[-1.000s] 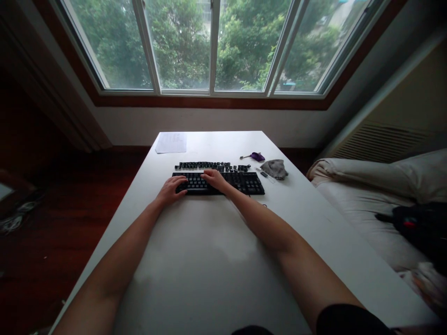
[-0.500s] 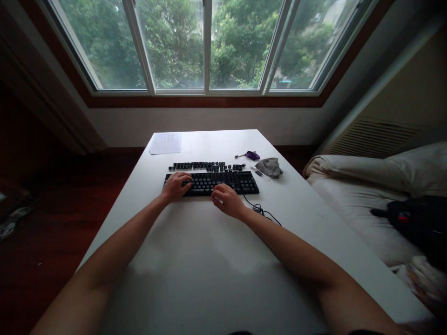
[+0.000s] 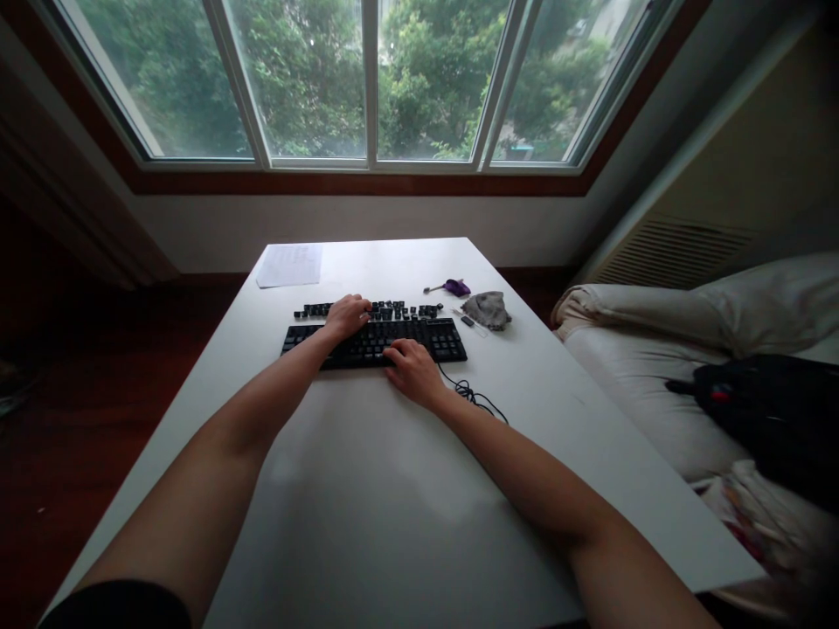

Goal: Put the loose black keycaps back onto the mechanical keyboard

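Note:
A black keyboard (image 3: pixel 449 341) lies across the white table, with many of its keys in place. Behind it, loose black keycaps (image 3: pixel 399 309) stand in uneven rows. My left hand (image 3: pixel 350 316) reaches over the keyboard to these rows, its fingers drawn together at a keycap; the exact grip is too small to make out. By the keyboard's front edge, right of its middle, is my right hand (image 3: pixel 414 371), fingers curled over the lower keys. Whatever lies between its fingertips is hidden. A black cable (image 3: pixel 473 396) trails in loops from the keyboard, right of my right hand.
Right of the keycaps lie a purple-handled brush-like tool (image 3: pixel 457 286), a grey cloth (image 3: pixel 486 310) and a small dark piece (image 3: pixel 467 321). Printed paper (image 3: pixel 289 265) is at the far left corner. A sofa (image 3: pixel 662 393) with a black bag (image 3: pixel 766 411) stands right of the table.
My left hand has moved from the keyboard's left part forward and right to the loose keycaps. My right hand stays near the keyboard's front edge. The view has shifted slightly.

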Demonstrator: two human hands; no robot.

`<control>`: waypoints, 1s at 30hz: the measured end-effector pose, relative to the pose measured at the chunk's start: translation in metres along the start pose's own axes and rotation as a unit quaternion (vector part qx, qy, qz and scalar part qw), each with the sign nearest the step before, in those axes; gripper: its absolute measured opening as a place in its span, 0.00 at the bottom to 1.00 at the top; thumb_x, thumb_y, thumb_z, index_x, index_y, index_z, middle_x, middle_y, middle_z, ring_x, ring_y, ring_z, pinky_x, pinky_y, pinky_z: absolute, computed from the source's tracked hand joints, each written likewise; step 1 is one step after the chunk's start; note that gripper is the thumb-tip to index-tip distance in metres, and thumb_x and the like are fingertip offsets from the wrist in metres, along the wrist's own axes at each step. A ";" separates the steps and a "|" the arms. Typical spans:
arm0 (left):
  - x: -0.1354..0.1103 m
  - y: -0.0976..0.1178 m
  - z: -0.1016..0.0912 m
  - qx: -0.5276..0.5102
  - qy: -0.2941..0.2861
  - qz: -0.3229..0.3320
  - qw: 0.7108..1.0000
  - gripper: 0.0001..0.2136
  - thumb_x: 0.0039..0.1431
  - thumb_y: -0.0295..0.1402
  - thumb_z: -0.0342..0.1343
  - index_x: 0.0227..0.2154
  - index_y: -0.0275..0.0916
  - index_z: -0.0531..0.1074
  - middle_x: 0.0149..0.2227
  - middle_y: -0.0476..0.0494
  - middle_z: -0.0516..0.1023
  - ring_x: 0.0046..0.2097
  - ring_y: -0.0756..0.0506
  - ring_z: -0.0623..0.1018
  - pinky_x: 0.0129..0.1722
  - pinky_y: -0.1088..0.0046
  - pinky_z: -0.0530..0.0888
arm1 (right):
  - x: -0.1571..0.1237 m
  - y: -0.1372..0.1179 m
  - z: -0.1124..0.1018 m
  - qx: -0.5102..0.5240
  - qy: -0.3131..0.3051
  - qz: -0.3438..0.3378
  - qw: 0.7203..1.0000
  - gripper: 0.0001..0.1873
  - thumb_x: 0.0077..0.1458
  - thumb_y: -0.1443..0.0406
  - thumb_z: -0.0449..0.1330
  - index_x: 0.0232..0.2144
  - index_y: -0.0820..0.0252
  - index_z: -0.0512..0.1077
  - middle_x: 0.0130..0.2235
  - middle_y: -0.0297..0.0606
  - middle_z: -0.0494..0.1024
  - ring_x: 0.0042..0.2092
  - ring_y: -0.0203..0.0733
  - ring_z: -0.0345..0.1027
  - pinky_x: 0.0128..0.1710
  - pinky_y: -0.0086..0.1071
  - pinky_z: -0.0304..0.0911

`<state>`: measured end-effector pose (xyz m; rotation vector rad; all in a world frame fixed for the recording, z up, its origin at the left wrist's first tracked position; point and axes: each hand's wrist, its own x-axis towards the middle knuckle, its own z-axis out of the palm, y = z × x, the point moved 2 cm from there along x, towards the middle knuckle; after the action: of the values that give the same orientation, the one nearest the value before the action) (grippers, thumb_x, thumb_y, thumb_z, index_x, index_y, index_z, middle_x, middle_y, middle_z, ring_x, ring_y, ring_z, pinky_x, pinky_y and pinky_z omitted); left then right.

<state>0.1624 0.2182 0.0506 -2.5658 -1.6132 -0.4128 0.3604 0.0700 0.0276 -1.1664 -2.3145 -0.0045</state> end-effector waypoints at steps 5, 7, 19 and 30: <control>0.013 0.000 0.003 0.043 -0.036 0.033 0.998 0.11 0.60 0.37 0.59 0.44 0.45 0.79 0.46 0.43 0.79 0.50 0.40 0.76 0.46 0.67 0.72 | 0.001 0.002 0.001 0.006 -0.008 0.008 1.000 0.17 0.59 0.64 0.64 0.51 0.55 0.73 0.54 0.47 0.72 0.55 0.54 0.63 0.53 0.47 0.60; 0.016 0.001 0.002 0.054 -0.049 0.052 0.996 0.11 0.60 0.38 0.59 0.45 0.45 0.79 0.46 0.43 0.79 0.50 0.40 0.76 0.47 0.67 0.72 | 0.001 0.002 0.001 0.007 -0.011 0.011 1.000 0.17 0.59 0.64 0.64 0.51 0.56 0.73 0.54 0.47 0.72 0.55 0.54 0.63 0.54 0.47 0.60; 0.026 0.006 0.002 0.086 -0.068 0.088 0.990 0.14 0.59 0.37 0.60 0.48 0.46 0.78 0.46 0.43 0.80 0.51 0.40 0.76 0.48 0.67 0.71 | 0.000 0.002 0.000 -0.002 -0.016 0.016 1.000 0.17 0.59 0.63 0.64 0.51 0.56 0.73 0.54 0.46 0.72 0.55 0.53 0.62 0.54 0.45 0.60; 0.028 0.006 0.003 0.080 -0.077 0.082 0.990 0.11 0.59 0.35 0.58 0.43 0.45 0.80 0.45 0.41 0.81 0.50 0.39 0.77 0.48 0.66 0.72 | 0.001 0.003 0.000 0.011 -0.017 0.017 1.000 0.16 0.59 0.63 0.64 0.51 0.55 0.74 0.54 0.47 0.73 0.55 0.53 0.62 0.54 0.47 0.60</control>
<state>0.1800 0.2407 0.0555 -2.6353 -1.3976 -0.0704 0.3626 0.0725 0.0276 -1.2038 -2.3180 0.0543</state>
